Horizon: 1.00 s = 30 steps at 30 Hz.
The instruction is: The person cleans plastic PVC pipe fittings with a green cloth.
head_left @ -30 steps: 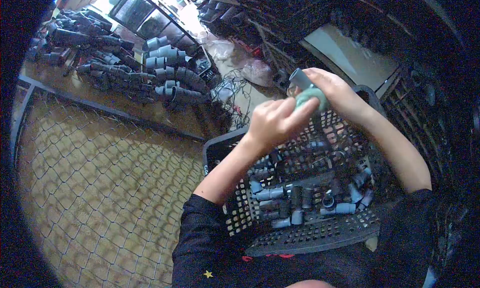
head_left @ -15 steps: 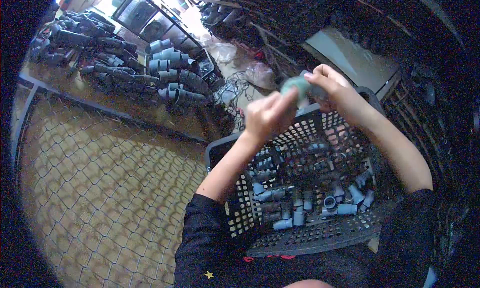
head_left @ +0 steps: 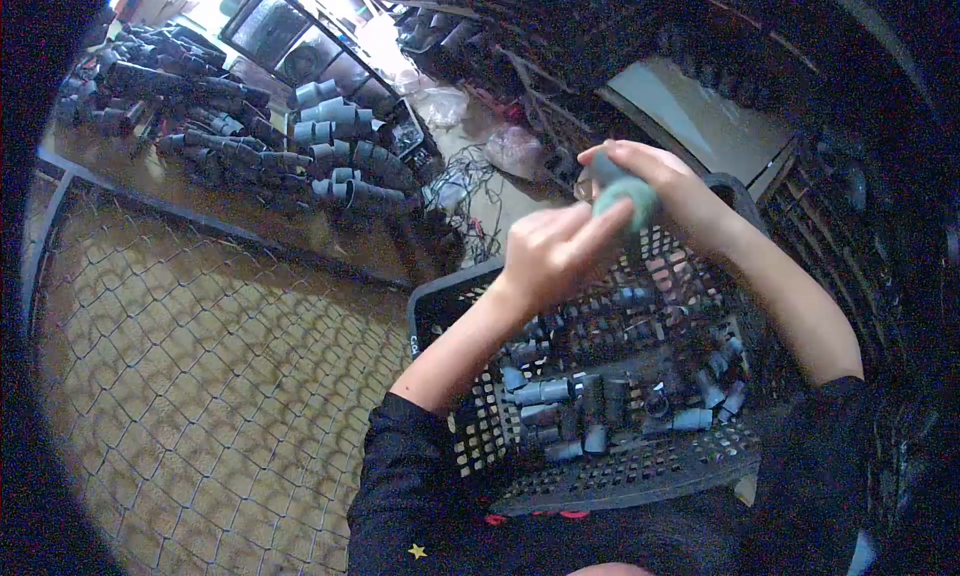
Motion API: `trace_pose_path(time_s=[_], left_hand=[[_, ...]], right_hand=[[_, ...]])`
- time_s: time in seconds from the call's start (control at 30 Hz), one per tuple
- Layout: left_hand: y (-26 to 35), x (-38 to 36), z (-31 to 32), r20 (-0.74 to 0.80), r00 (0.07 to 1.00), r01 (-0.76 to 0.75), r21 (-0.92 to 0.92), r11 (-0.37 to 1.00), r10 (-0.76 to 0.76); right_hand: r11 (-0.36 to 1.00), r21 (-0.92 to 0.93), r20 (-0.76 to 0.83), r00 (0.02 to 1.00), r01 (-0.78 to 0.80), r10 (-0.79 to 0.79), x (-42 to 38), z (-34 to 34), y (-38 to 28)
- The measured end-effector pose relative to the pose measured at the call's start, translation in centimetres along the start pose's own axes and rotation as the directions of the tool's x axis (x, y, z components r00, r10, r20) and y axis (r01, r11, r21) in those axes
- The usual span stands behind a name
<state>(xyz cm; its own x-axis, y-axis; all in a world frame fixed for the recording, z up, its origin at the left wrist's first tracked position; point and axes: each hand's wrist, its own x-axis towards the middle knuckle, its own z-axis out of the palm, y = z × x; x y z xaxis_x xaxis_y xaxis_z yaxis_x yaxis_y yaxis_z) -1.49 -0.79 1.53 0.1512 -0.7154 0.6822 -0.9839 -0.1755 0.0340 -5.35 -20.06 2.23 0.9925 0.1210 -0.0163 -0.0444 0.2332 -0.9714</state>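
Observation:
My left hand (head_left: 550, 246) pinches a green pad or cloth (head_left: 627, 202), blurred by motion, against a grey pipe fitting (head_left: 604, 168). Wrapped round that fitting from above and the right is my right hand (head_left: 670, 181). Both hands meet over the far rim of a black plastic basket (head_left: 455, 284). Inside the basket lie several blue-grey pipe fittings (head_left: 545, 391), some upright and some on their sides.
Chain-link mesh (head_left: 200, 376) in a metal frame spans the left side. Stacked grey pipe fittings (head_left: 325, 131) stand beyond it. Clear plastic bags (head_left: 515, 148) and tangled cords lie on the floor ahead. A flat panel (head_left: 690, 111) is at upper right.
The green pad and my left hand have shifted right and slightly down across the fitting. More of the fitting's grey end shows above the pad.

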Motion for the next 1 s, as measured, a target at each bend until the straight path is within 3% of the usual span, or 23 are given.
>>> trace_pose_path(time_s=[0.13, 0.27, 0.33, 0.47, 0.6, 0.7, 0.8, 0.9, 0.93, 1.0], left_hand=[[-1.3, -0.6, 1.0, -0.053, 0.964, 0.260, 0.005, 0.965, -0.260], [0.1, -0.7, 1.0, -0.023, 0.990, 0.135, -0.033, 0.990, -0.136], [-0.5, 0.0, 0.1, 0.029, 0.997, 0.077, 0.018, 0.997, -0.077], [-2.5, -0.6, 0.7, -0.086, 0.957, 0.274, -0.030, 0.961, -0.275], [-1.1, -0.8, -0.1, 0.102, 0.988, 0.122, -0.028, 0.992, -0.119], [-1.8, -0.9, 0.4, 0.014, 0.985, 0.170, -0.014, 0.985, -0.170], [-2.3, -0.6, 0.7, -0.046, 0.952, 0.303, -0.014, 0.953, -0.303], [-1.1, -1.0, 1.2, -0.059, 0.987, 0.146, -0.043, 0.988, -0.148], [-0.5, -0.8, 0.7, 0.019, 0.994, 0.108, -0.032, 0.994, -0.108], [-0.6, -0.2, 0.2, 0.026, 0.999, 0.036, 0.090, 0.995, -0.039]], right_hand=[[0.993, 0.108, -0.188, 0.980, -0.051, 0.070, -0.5, 1.7, -0.3], [0.994, 0.106, -0.017, 1.000, 0.017, -0.015, 0.1, 0.6, 0.9], [0.987, 0.161, -0.032, 0.999, 0.020, -0.015, 0.2, 0.7, 0.7], [0.955, 0.295, -0.072, 0.996, -0.036, 0.060, -0.6, 1.1, 0.3], [0.971, 0.238, -0.040, 0.998, -0.032, 0.043, -0.3, 0.5, 0.1], [0.982, 0.191, 0.033, 0.999, 0.003, -0.010, 0.0, 0.2, 0.3], [0.961, 0.277, -0.063, 0.997, -0.019, 0.038, -0.1, 0.5, 0.6], [0.959, 0.283, -0.022, 1.000, -0.014, 0.021, -0.2, 0.5, 0.3], [0.960, 0.279, 0.006, 1.000, -0.017, 0.015, -0.4, 0.5, 0.0], [0.959, 0.284, -0.011, 1.000, -0.007, 0.010, -0.2, 0.3, 0.3]])
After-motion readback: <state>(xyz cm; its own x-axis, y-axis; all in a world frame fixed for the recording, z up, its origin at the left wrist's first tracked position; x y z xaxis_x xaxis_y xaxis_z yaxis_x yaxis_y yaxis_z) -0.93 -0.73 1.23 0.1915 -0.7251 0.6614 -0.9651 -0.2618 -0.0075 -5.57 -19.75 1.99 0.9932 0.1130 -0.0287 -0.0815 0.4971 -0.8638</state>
